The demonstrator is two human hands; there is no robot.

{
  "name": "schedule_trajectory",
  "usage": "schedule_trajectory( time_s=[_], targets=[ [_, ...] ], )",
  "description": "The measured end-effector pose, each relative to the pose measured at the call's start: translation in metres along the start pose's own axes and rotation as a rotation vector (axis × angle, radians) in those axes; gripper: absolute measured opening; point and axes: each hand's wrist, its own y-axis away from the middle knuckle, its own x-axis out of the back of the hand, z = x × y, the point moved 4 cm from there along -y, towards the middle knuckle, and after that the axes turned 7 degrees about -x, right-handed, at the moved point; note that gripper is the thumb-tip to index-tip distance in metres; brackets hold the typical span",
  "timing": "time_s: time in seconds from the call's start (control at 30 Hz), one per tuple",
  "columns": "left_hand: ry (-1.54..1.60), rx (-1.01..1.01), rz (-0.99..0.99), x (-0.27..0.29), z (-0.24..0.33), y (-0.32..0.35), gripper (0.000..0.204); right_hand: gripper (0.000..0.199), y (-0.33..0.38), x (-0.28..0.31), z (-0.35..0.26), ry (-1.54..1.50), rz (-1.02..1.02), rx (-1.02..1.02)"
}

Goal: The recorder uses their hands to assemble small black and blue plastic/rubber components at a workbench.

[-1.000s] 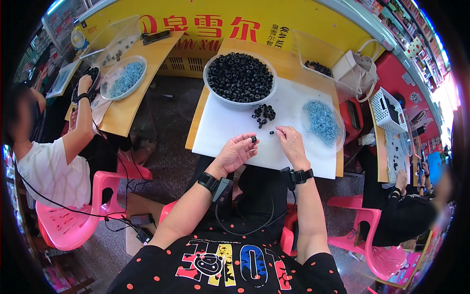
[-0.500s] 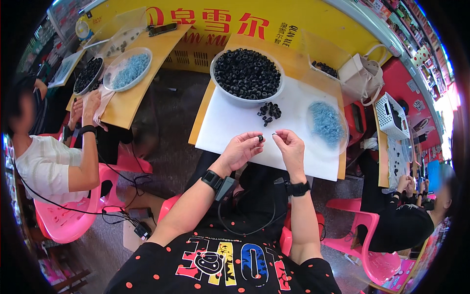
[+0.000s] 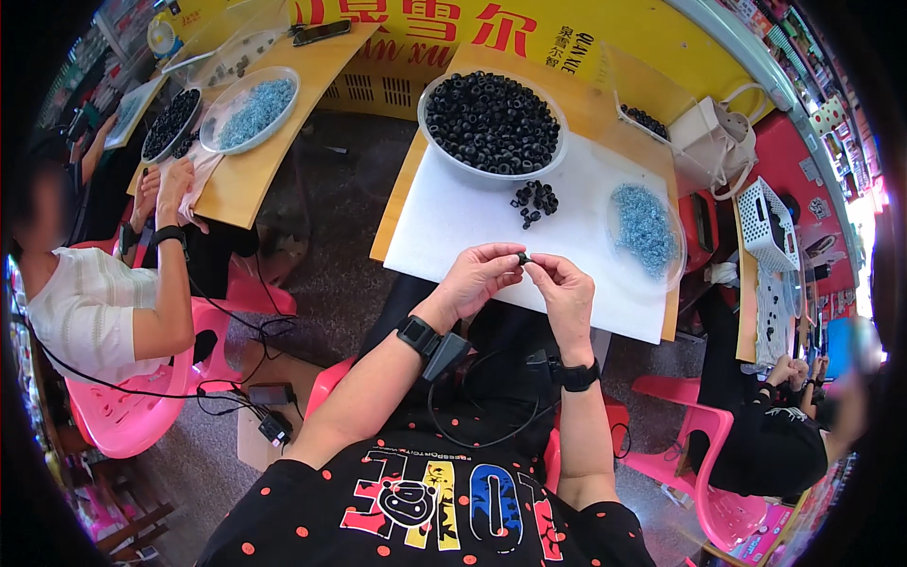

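My left hand and my right hand meet over the near edge of a white sheet and pinch one small black ring between their fingertips. A small heap of loose black rings lies on the sheet just beyond them. Behind it stands a large bowl full of black rings. To the right, a clear plate of small blue pieces rests on the sheet. Both wrists wear black bands.
The wooden table sits against a yellow banner. A white bag and a white basket stand at right. A person in white works at a second table on the left; another sits at lower right. Pink chairs surround us.
My hands have drawn slightly closer together around the black ring. The view has shifted down and left a little; the person at left keeps working at their plates.
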Motion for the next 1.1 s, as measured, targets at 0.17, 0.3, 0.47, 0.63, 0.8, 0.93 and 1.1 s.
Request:
schedule_trajectory(
  time_s=[0.17,0.3,0.47,0.63,0.8,0.93,1.1],
  targets=[
    [-0.014,-0.01,0.018,0.0,-0.001,0.0,0.021,0.016,0.003,-0.003,-0.004,0.078,0.04,0.001],
    [0.031,0.011,0.024,0.0,0.001,0.001,0.023,0.016,-0.001,0.0,0.005,-0.116,0.019,-0.078],
    [0.239,0.019,0.077,0.004,0.006,-0.004,0.024,0.019,-0.008,0.01,0.022,-0.434,-0.028,-0.175],
    [0.096,0.08,0.079,-0.003,0.006,-0.003,0.022,0.02,-0.01,0.008,0.019,-0.474,-0.093,-0.198],
    [0.049,0.076,0.061,-0.003,0.006,0.001,0.021,0.02,-0.01,0.003,0.01,-0.428,-0.126,-0.166],
    [0.036,0.085,0.058,-0.005,0.006,-0.001,0.02,0.018,-0.01,0.003,0.008,-0.272,-0.098,-0.097],
    [0.027,0.08,0.058,-0.004,0.003,-0.002,0.017,0.017,-0.009,0.001,0.007,-0.084,-0.08,-0.055]
  ],
)
